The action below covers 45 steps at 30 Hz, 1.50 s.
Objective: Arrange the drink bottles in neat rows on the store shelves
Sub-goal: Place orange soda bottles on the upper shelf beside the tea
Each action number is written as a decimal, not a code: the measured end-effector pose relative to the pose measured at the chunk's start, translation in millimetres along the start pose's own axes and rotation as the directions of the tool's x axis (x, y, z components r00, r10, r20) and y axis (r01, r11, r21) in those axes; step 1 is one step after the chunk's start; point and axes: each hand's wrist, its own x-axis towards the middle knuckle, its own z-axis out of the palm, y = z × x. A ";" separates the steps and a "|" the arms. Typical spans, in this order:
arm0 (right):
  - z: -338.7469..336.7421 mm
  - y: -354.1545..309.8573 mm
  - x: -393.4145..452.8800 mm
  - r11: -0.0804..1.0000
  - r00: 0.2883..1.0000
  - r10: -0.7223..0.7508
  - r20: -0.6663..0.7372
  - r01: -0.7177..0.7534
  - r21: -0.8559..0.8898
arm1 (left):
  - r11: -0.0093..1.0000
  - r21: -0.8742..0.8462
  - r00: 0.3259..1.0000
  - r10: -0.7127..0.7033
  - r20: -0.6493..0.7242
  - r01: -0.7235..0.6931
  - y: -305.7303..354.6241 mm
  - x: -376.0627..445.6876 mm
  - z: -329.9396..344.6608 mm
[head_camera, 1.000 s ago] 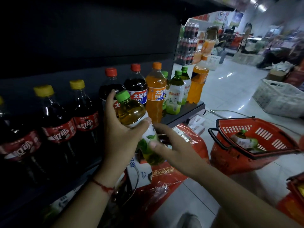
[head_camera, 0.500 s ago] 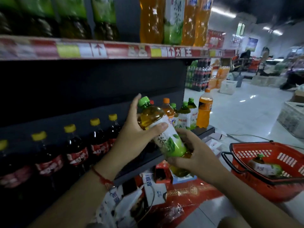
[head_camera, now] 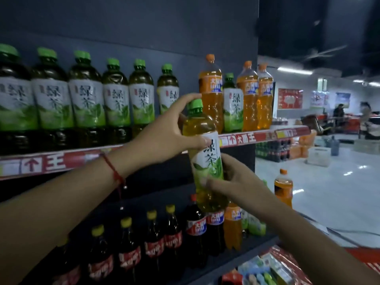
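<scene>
Left hand [head_camera: 162, 132] fingers wrapped round bottle [head_camera: 205, 157] neck, right hand [head_camera: 232, 182] curled round base — lift clear of shelf [head_camera: 267, 136] lip, seat upright in tea-row gap.

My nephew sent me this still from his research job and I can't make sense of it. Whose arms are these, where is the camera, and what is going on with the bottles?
There is no machine here: the arms belong to a person with a wide-angle camera worn on the head, looking forward and down at the hands. That is why both forearms reach in from the bottom edge.

The left hand grips the shoulder of a green tea bottle and the right hand grips its lower half, holding it in front of the upper shelf.

On that shelf stands a row of green tea bottles, then orange soda bottles with one green tea bottle among them. The lower shelf holds dark cola bottles. Behind is the shop floor.
</scene>
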 end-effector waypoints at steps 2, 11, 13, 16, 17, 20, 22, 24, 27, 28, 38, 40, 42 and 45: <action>-7.4 -13.6 27.6 0.999 0.999 -0.031 -0.015 0.030 -0.043 | 0.992 0.118 0.999 0.037 -0.016 -0.035 11.4 19.2 -14.2; -43.8 -53.2 137.8 0.982 0.990 -0.137 0.018 0.138 -0.130 | 0.788 0.603 0.987 0.162 -0.008 -0.125 25.7 108.7 -65.2; -40.9 -50.9 158.4 0.982 0.992 -0.122 -0.024 0.117 -0.149 | 0.708 0.693 0.982 0.188 -0.003 -0.133 18.8 124.7 -67.3; -35.5 -41.4 179.8 0.977 0.991 -0.108 -0.076 0.092 -0.191 | 0.638 0.759 0.985 0.173 0.018 -0.126 -1.5 145.2 -62.7; -33.8 -37.3 184.9 0.978 0.991 -0.101 -0.087 0.083 -0.190 | 0.631 0.766 0.986 0.164 0.023 -0.122 -8.3 150.3 -60.1; -30.9 -28.8 195.6 0.982 0.993 -0.079 -0.088 0.063 -0.177 | 0.609 0.785 0.986 0.164 0.013 -0.112 -25.0 162.8 -54.8; -28.9 -26.7 200.2 0.976 0.992 -0.082 -0.098 0.060 -0.207 | 0.567 0.818 0.989 0.148 0.014 -0.096 -33.1 168.1 -52.7; -26.0 -24.5 202.8 0.968 0.988 -0.100 -0.122 0.068 -0.240 | 0.521 0.852 0.995 0.097 -0.005 -0.046 -40.7 173.2 -51.2; -24.5 -28.1 202.3 0.931 0.986 -0.124 -0.111 0.077 -0.356 | 0.460 0.886 0.995 0.099 0.003 -0.048 -47.5 178.3 -49.7; -27.8 -33.6 202.0 0.888 0.991 -0.107 -0.080 0.059 -0.456 | 0.447 0.893 0.994 0.110 0.010 -0.059 -48.2 178.7 -50.0; -92.4 -72.3 237.3 0.357 0.945 -0.324 -0.049 0.074 -0.931 | 0.429 0.902 0.986 0.166 -0.022 -0.052 -57.9 173.1 -46.3; -91.5 -75.8 250.8 0.297 0.944 -0.327 -0.034 0.069 -0.953 | 0.425 0.904 0.984 0.174 -0.026 -0.051 -58.6 173.4 -46.1; -92.5 -81.7 260.6 0.278 0.936 -0.344 -0.073 0.027 -0.960 | 0.444 0.895 0.983 0.179 -0.028 -0.055 -60.6 171.9 -46.3; -95.1 -88.7 274.4 0.299 0.924 -0.348 -0.156 -0.048 -0.953 | 0.451 0.891 0.982 0.184 -0.038 -0.050 -63.9 171.4 -46.5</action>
